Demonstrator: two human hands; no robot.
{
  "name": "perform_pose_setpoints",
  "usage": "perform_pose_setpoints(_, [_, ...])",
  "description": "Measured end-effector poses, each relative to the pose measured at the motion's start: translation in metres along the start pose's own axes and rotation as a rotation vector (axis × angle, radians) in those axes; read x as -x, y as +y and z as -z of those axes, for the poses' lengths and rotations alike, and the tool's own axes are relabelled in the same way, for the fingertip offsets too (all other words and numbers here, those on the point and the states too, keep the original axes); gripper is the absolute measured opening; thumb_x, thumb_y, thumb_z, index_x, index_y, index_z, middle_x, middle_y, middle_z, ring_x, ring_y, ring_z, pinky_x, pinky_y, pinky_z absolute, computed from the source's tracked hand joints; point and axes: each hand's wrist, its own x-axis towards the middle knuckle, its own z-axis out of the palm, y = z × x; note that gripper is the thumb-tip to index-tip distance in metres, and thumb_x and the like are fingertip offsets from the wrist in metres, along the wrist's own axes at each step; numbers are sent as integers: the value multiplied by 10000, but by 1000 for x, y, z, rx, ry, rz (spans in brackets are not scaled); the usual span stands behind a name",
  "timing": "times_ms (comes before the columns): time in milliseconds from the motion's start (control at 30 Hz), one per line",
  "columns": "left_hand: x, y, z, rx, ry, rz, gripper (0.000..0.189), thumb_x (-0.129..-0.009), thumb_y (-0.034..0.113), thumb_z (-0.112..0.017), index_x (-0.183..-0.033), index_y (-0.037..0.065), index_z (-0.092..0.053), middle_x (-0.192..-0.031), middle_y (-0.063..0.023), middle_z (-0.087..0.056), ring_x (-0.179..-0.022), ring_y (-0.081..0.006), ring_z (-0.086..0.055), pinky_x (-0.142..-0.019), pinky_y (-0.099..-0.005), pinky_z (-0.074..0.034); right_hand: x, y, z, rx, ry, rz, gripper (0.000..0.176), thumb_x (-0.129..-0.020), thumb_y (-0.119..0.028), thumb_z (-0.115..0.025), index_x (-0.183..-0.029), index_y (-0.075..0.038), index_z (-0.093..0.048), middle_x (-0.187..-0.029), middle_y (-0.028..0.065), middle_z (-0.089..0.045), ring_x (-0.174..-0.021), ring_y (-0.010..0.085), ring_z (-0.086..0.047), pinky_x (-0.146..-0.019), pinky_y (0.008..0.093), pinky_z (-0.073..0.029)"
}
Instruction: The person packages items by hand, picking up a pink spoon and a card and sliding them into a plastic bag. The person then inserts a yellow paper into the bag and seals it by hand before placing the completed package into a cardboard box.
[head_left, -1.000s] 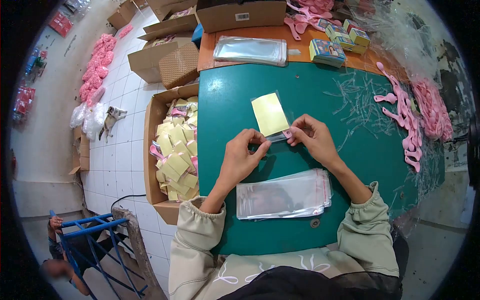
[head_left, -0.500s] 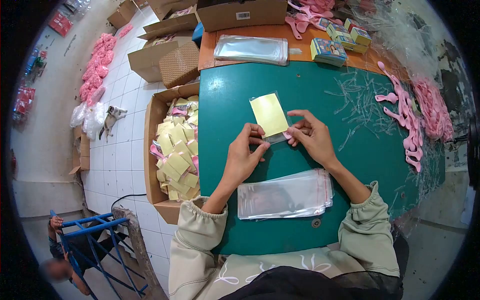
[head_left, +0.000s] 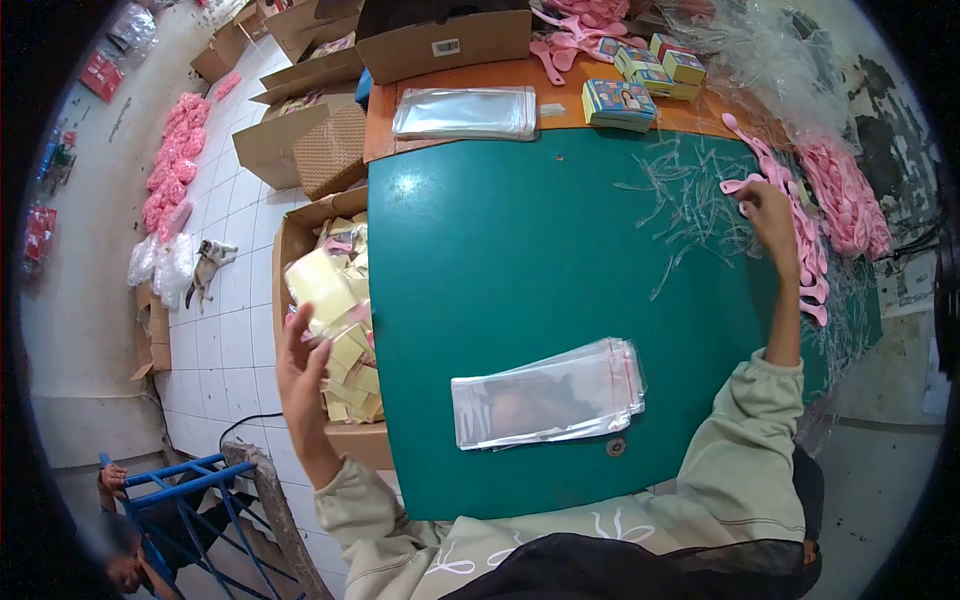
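My left hand [head_left: 303, 375] is over the cardboard box [head_left: 292, 235] at the table's left edge, fingers apart. Just past its fingertips is a blurred clear packet with a yellow card [head_left: 322, 285], above the other packets in the box. Far to the right, my right hand [head_left: 772, 220] has its fingertips closed on a pink spoon [head_left: 738, 186] at the edge of a row of pink spoons [head_left: 806, 250]. A stack of clear plastic bags [head_left: 540, 400] lies on the green table in front of me.
Clear plastic strips [head_left: 690, 190] lie scattered on the green table [head_left: 480, 260]. On the orange surface behind are more clear bags [head_left: 465, 112], small printed card stacks [head_left: 618, 104] and a cardboard box [head_left: 440, 45]. A person [head_left: 150, 540] is beside a blue metal frame [head_left: 210, 500]; a cat [head_left: 207, 268] is on the floor.
My hands have parted from the table's middle. The left went left to the box with the yellow-card packet and its fingers opened; the right moved right to the pink spoons. The view shifted slightly.
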Motion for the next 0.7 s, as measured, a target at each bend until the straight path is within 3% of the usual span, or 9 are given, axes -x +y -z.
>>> perform_pose_setpoints(33, [0, 0, 15, -120, 20, 19, 516, -825, 48, -592, -1306, 8, -408, -1282, -89, -467, -930, -123, -553, -790, -226, -461, -2, 24, 2, -10, 13, 49, 120, -740, -42, -587, -850, -24, -632, -844, 136, -621, -815, 277, -596, -756, 360, -454])
perform_pose_setpoints(133, [-3, -33, 57, -606, 175, 48, 476, -845, 71, -585, -1285, -3, -418, -1274, -113, -468, -1037, -197, -542, -869, -286, -451, -10, 63, -1, -30, 64, 152, 143, -713, -26, -597, -855, -24, -613, -851, 141, -606, -841, 294, -576, -765, 377, -436])
perform_pose_setpoints(333, [-6, -31, 38, -375, 104, 12, 433, -876, 119, -572, -1267, 2, -427, -1245, -137, -478, -1078, -242, -523, -900, -324, -435, -35, 50, -10, 82, 44, 286, 200, -682, -14, -624, -880, -30, -602, -856, 124, -567, -845, 293, -548, -755, 365, -429])
perform_pose_setpoints(400, [-10, -29, 29, -431, 67, -28, 422, -880, 113, -570, -1260, -1, -428, -1246, -138, -476, -1094, -239, -511, -889, -320, -442, -42, 47, -18, 184, 73, 434, 205, -677, -15, -643, -875, -23, -593, -829, 103, -547, -809, 254, -547, -725, 322, -437])
perform_pose_setpoints(500, [-11, -23, 21, -453, 84, -46, 411, -877, 101, -574, -1248, -10, -435, -1257, -146, -468, -1123, -245, -499, -898, -325, -443, -52, 55, -15, 238, 113, 449, 159, -722, -51, -633, -877, -32, -602, -833, 101, -547, -785, 251, -542, -743, 310, -422])
perform_pose_setpoints(600, [-9, -14, 22, -403, 98, -34, 406, -877, 100, -572, -1246, -6, -440, -1251, -153, -478, -1140, -253, -494, -923, -330, -434, -59, 71, 4, -59, 238, 273, 151, -775, -139, -630, -878, -32, -603, -815, 97, -546, -762, 211, -524, -732, 293, -410])
perform_pose_setpoints(700, [-4, 4, 18, -478, 113, -40, 394, -883, 107, -565, -1241, -5, -448, -1233, -157, -497, -1146, -258, -495, -924, -333, -439, -54, 77, 36, -603, 269, -101, 205, -812, -218, -623, -884, -28, -597, -759, 82, -543, -709, 161, -509, -666, 290, -413])
